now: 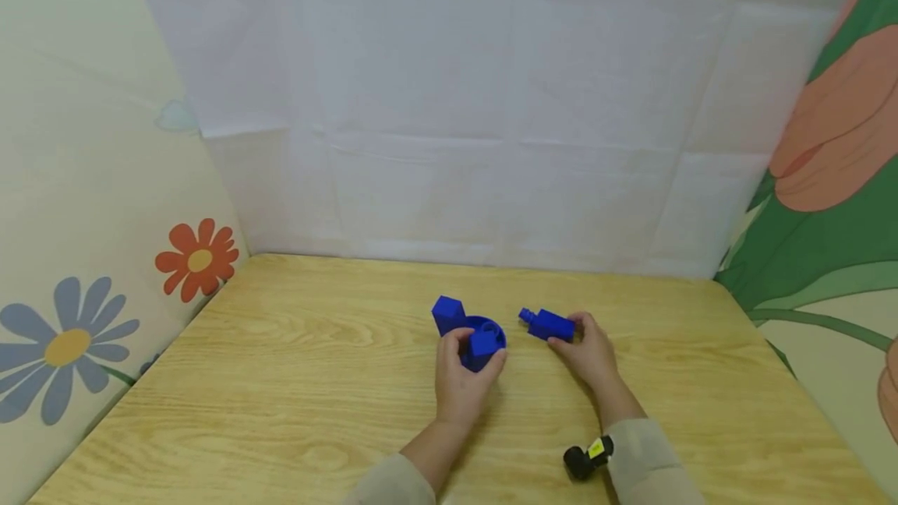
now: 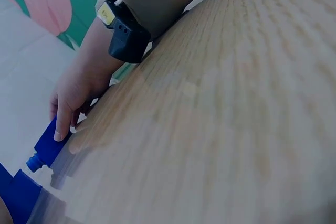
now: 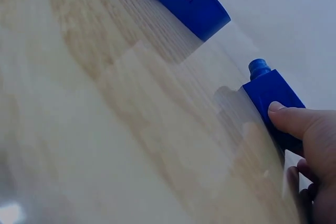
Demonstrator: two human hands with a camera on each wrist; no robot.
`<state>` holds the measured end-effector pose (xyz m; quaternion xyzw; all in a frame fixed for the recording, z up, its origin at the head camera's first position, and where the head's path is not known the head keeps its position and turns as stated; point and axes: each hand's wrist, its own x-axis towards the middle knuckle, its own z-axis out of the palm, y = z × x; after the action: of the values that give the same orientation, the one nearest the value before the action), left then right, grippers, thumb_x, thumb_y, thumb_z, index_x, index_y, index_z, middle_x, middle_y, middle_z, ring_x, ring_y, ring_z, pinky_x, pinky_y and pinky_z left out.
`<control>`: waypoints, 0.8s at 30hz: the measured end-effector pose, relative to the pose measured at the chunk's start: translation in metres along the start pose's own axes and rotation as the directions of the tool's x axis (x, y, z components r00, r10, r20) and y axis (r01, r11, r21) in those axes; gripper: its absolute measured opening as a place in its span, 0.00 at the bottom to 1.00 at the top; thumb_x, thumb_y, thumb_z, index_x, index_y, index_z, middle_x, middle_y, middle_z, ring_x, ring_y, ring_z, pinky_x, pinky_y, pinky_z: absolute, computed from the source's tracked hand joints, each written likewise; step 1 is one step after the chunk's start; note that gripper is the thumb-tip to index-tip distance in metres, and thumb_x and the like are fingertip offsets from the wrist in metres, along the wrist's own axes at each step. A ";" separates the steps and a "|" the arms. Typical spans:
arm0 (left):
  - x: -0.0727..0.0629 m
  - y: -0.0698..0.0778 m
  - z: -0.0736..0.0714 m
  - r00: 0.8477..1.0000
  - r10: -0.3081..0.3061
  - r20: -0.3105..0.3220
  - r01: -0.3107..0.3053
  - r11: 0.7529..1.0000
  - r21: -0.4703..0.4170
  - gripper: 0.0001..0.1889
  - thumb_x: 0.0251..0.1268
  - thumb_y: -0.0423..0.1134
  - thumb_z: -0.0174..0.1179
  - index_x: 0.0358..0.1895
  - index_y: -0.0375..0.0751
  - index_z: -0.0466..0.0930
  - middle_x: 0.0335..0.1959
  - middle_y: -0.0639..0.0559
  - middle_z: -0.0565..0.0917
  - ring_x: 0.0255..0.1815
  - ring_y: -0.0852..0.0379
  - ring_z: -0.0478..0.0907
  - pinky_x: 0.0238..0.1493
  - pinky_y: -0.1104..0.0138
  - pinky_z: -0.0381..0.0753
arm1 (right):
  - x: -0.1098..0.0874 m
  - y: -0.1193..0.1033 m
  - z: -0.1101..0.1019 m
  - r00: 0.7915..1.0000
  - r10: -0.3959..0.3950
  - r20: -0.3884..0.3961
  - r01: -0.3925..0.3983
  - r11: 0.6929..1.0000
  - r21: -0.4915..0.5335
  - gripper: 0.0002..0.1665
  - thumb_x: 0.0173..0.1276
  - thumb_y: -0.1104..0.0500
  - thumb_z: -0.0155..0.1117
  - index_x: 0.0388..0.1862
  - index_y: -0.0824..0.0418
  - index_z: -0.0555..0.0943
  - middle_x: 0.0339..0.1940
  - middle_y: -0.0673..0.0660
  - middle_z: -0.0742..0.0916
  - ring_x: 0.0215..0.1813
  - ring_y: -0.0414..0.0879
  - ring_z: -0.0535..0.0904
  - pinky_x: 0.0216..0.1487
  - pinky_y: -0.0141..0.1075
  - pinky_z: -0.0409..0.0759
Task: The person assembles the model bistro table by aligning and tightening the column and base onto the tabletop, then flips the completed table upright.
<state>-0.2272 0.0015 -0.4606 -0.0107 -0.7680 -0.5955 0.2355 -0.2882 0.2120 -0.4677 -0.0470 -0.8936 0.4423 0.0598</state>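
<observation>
The right grip [image 1: 592, 353] pinches a blue plastic-looking block with ribbed neck [image 1: 550, 325] by its neckless end over the wood-grain counter [image 1: 316, 380]; the left grip [image 1: 459, 390] curls round a blue boxy piece [image 1: 483, 343]. Both look light, stiff, smooth: pinch 2 flat sides.

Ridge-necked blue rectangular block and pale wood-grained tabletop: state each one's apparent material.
Ridge-necked blue rectangular block: probably plastic, smooth and mostly matte, judging by even colour and crisp edges. Pale wood-grained tabletop: wood or printed laminate, unclear; reflections suggest gloss.
</observation>
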 end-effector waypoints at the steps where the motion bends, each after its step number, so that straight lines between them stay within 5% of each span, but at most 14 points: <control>1: 0.001 -0.001 -0.001 1.000 -0.003 0.003 0.003 1.000 -0.017 0.26 0.48 0.40 0.75 0.50 0.40 0.75 0.50 0.44 0.76 0.54 0.49 0.75 0.59 0.53 0.74 | -0.001 0.000 0.000 1.000 0.005 0.006 -0.005 1.000 0.011 0.31 0.62 0.55 0.71 0.60 0.65 0.70 0.65 0.72 0.77 0.68 0.66 0.70 0.69 0.57 0.66; 7: 0.011 -0.012 -0.017 0.989 -0.046 0.138 0.067 0.986 -0.150 0.25 0.51 0.34 0.73 0.55 0.38 0.76 0.54 0.40 0.76 0.54 0.52 0.74 0.58 0.64 0.74 | -0.009 -0.003 -0.003 1.000 0.023 0.019 -0.025 0.989 0.146 0.32 0.64 0.58 0.69 0.61 0.66 0.67 0.66 0.73 0.75 0.69 0.66 0.70 0.70 0.55 0.67; 10: 0.017 -0.016 -0.028 0.967 -0.061 0.247 0.119 0.967 -0.227 0.26 0.54 0.29 0.69 0.58 0.34 0.75 0.57 0.36 0.76 0.54 0.54 0.74 0.56 0.73 0.74 | -0.013 -0.005 -0.005 0.999 0.041 0.002 -0.040 0.968 0.249 0.32 0.65 0.60 0.68 0.63 0.65 0.65 0.64 0.71 0.76 0.67 0.64 0.72 0.68 0.50 0.71; 14: 0.025 -0.018 -0.039 0.935 -0.069 0.347 0.189 0.927 -0.324 0.27 0.57 0.24 0.64 0.62 0.30 0.72 0.62 0.33 0.74 0.57 0.57 0.74 0.57 0.77 0.72 | -0.018 -0.011 -0.007 0.998 0.067 -0.010 -0.057 0.907 0.416 0.32 0.66 0.65 0.64 0.65 0.66 0.61 0.65 0.69 0.72 0.67 0.64 0.72 0.57 0.31 0.76; 18: 0.028 -0.019 -0.044 0.924 -0.069 0.375 0.224 0.895 -0.387 0.27 0.57 0.23 0.61 0.64 0.27 0.69 0.63 0.30 0.73 0.55 0.62 0.74 0.56 0.77 0.73 | -0.023 -0.019 -0.008 0.997 0.072 -0.022 -0.050 0.856 0.514 0.34 0.67 0.68 0.61 0.68 0.68 0.58 0.67 0.70 0.70 0.69 0.65 0.69 0.47 0.18 0.72; 24: 0.028 -0.022 -0.044 0.924 -0.068 0.376 0.224 0.893 -0.390 0.26 0.58 0.24 0.58 0.63 0.24 0.69 0.61 0.28 0.75 0.50 0.66 0.77 0.53 0.76 0.76 | -0.028 -0.033 -0.007 0.997 0.049 -0.054 -0.015 0.866 0.499 0.33 0.68 0.66 0.62 0.69 0.64 0.62 0.63 0.65 0.75 0.60 0.47 0.74 0.49 0.17 0.72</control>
<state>-0.2434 -0.0532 -0.4620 -0.1097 -0.6474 -0.7532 0.0399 -0.2604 0.1938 -0.4389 -0.0592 -0.7459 0.6571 0.0915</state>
